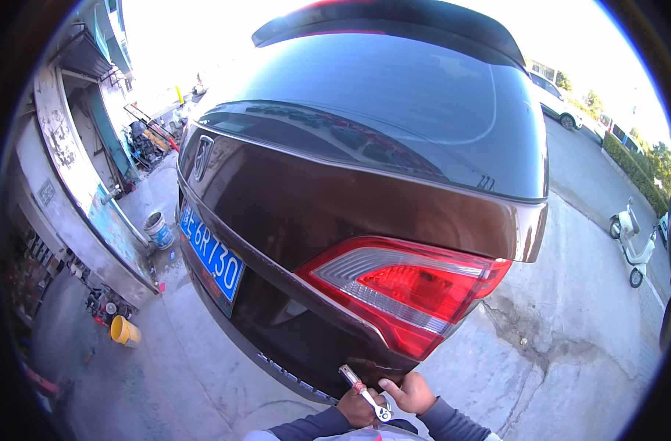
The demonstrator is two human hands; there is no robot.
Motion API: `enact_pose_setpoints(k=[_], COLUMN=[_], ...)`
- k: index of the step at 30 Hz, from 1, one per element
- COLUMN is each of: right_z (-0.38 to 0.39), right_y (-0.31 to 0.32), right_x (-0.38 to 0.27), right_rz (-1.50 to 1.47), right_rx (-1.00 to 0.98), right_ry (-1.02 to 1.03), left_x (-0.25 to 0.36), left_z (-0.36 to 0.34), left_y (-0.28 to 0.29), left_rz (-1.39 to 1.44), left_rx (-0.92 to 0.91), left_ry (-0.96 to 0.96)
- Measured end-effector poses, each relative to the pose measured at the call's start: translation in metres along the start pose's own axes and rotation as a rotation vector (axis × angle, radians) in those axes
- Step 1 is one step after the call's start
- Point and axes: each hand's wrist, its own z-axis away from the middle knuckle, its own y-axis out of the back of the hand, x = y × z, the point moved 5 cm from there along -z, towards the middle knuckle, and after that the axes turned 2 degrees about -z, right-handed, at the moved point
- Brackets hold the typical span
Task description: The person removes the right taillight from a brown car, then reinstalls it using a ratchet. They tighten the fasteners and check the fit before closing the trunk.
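Observation:
At the bottom of the view my left hand is closed around a ratchet wrench. Its round silver head points down toward me, and its handle, with a reddish wrapped part, slants up and away to the left. Beside it, close to the lower rear corner of a dark brown car, is my right hand. Its thumb stretches left toward the wrench, while its other fingers are hidden. The red and clear tail light sits just above both hands.
A blue license plate is on the car's tailgate. To the left, a yellow bucket and a white bucket stand near a building doorway with piled parts. A pale scooter and a white car are on the right.

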Motion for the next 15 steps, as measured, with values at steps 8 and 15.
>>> enact_pose_setpoints(k=[8,15], right_z=[-0.001,-0.005], right_y=[-0.002,0.002], right_x=[0.013,0.008], right_rz=[-0.005,0.004], right_rx=[0.018,-0.041], right_ry=[-0.071,-0.059], left_x=[-0.004,-0.007], left_z=[-0.002,0.003], left_y=[-0.005,-0.018], left_rz=[0.082,0.087], left_rx=[-0.021,0.001], left_ry=[0.02,0.059])
